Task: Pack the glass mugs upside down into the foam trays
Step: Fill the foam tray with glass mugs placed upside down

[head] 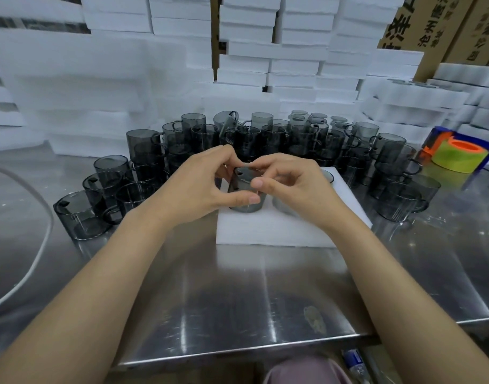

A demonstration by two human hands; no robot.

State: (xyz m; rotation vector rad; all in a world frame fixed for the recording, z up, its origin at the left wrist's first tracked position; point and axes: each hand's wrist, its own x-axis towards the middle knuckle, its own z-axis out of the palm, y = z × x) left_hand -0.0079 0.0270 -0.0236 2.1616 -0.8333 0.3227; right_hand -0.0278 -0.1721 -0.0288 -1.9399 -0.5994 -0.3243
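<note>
Both hands, left (201, 184) and right (296, 187), gripped one smoky glass mug (247, 194) over foam tray (279, 231); second mug mostly hidden behind right hand.

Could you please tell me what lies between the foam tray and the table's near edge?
Nothing: in the head view, bare steel table runs from the foam tray to the edge.

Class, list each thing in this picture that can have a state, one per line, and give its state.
Left hand: gripping the smoky mug over the tray.
Right hand: fingers on the same mug.
Held mug: in both hands, partly hidden.
Foam tray: flat on the steel table, another mug in it.
Loose mugs: stacked, unpacked.
Tape dispenser: resting, untouched.
</note>
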